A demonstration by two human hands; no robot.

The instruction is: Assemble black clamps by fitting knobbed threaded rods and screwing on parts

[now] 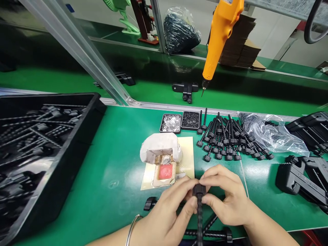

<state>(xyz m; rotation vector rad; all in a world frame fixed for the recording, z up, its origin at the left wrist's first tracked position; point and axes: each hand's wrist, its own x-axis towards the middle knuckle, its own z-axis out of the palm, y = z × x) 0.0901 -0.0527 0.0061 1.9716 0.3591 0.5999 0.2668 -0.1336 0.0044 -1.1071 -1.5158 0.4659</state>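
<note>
- While we work low at the near side of the table, the knobbed rod is up btwn our hands, knob away from us, ridged shaft running toward us & out the bottom of the view.
- L grip: clamped on the knob's left side, thumb & fingertips pinching it.
- R grip: clamped on the same knob from the right, fingers bent over, thumb lower.
- Step in hand, our read: handling the knob end, fitting or checking smth there; can't tell which, fingers hide the detail.
- Next move, IMO, calls for a steady L hold, so R fingers can turn or press w/o the shaft swinging.
- Below the hands: loose rods, crossed; a black knob end pokes out just left of L grip.
- Just beyond: white-topped fixture w/ red pad, on a yellow sheet.
- Farther back: silver-bits tray beside black-bits tray, then rod pile to the right.
- Orange driver hangs overhead, bit down, well apart from our rod. Black bin at far left, full of rods.
</note>
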